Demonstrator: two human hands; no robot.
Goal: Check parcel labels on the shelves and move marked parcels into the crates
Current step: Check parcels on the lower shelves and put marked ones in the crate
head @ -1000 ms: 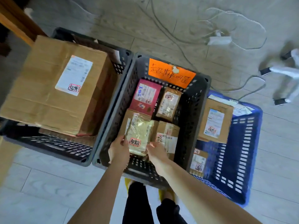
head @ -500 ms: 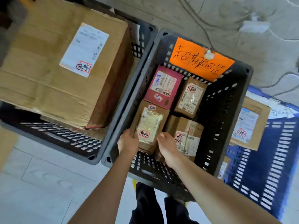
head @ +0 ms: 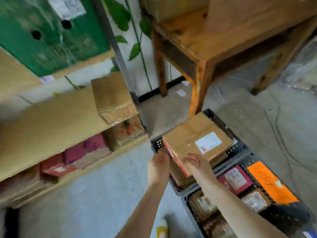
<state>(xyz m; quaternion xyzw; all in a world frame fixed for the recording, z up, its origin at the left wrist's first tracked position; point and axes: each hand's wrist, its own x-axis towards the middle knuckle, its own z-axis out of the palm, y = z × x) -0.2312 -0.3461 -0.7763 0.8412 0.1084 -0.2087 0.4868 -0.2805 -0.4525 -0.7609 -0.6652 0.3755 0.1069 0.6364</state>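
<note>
Above the near edge of the grey crate [head: 158, 143], both hands hang empty. Left hand [head: 158, 166] and right hand [head: 195, 164] are loosely spread beside the big parcel [head: 192, 134].

Large parcel [head: 192, 134], 3 o'clock: brown, white label, red stamp
Crate sign [head: 270, 183], 4 o'clock: orange
Crates [head: 240, 148]: dark grey, perforated
Shelf parcels [head: 85, 150], 9 o'clock: pink-red
Box [head: 42, 40], 11 o'clock: green
Table [head: 197, 54], 1 o'clock: orange-brown wood
</note>
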